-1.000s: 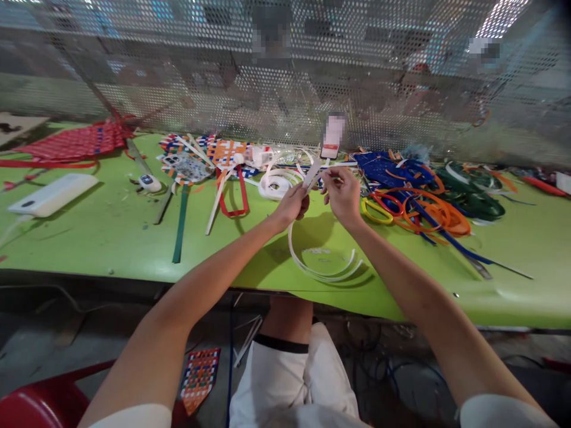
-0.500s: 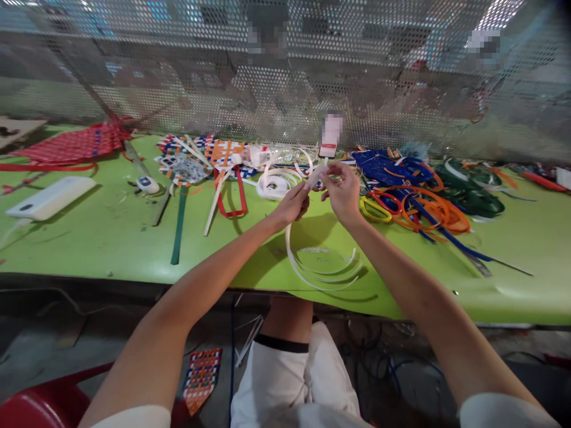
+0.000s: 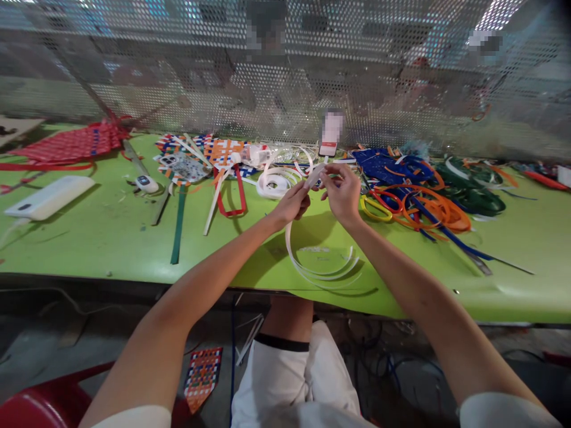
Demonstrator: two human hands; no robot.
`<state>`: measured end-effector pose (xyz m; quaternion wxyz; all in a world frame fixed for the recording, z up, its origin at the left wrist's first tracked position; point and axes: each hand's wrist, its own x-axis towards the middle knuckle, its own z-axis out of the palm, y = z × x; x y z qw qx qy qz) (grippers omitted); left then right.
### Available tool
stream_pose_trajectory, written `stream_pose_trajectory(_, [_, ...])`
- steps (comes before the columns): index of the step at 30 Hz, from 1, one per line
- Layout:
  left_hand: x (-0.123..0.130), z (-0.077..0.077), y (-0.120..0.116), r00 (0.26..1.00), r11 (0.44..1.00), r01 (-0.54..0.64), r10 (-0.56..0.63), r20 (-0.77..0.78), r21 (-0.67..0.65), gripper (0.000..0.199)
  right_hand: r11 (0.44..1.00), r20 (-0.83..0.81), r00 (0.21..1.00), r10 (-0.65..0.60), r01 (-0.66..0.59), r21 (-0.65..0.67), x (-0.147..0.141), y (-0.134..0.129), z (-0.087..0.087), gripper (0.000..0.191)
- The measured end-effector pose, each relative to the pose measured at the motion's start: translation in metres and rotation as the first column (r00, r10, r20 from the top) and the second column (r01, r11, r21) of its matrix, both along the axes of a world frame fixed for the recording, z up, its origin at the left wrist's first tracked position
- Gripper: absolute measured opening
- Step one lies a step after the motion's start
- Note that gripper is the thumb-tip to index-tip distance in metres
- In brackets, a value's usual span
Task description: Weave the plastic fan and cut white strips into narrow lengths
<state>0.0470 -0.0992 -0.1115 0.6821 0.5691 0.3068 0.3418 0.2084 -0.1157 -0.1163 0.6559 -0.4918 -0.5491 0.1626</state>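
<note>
Above the middle of the green table, my left hand [image 3: 291, 206] is closed round white strips [image 3: 293, 252]. Their long ends curl down below it, over the table's front part. A short white piece [image 3: 314, 176] of the strips sticks up between my two hands. My right hand [image 3: 341, 187] pinches its upper end, with thumb and fingers pressed together. A coil of white strip [image 3: 273, 183] lies just behind my left hand. Scissors with yellow and red handles [image 3: 376, 209] rest to the right of my right hand.
On the green table [image 3: 134, 249] are a white power bank [image 3: 51, 197], red woven material [image 3: 71, 144] and a green strip [image 3: 178, 229] at left. A phone [image 3: 329, 137] stands at the back. Orange coils [image 3: 455, 219] and blue strips lie right. A perforated metal screen rises behind.
The hanging ends of the white strips have shifted slightly to the left. Both hands keep nearly the same place and grip.
</note>
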Motion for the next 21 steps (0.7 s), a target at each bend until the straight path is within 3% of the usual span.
stream_pose_trajectory(21, [-0.0005, -0.0006, 0.0020, 1.000, 1.000, -0.020, 0.020, -0.001, -0.003, 0.030, 1.000, 0.024, 1.000, 0.001, 0.000, -0.024, 0.0035, 0.0061, 0.0018, 0.023])
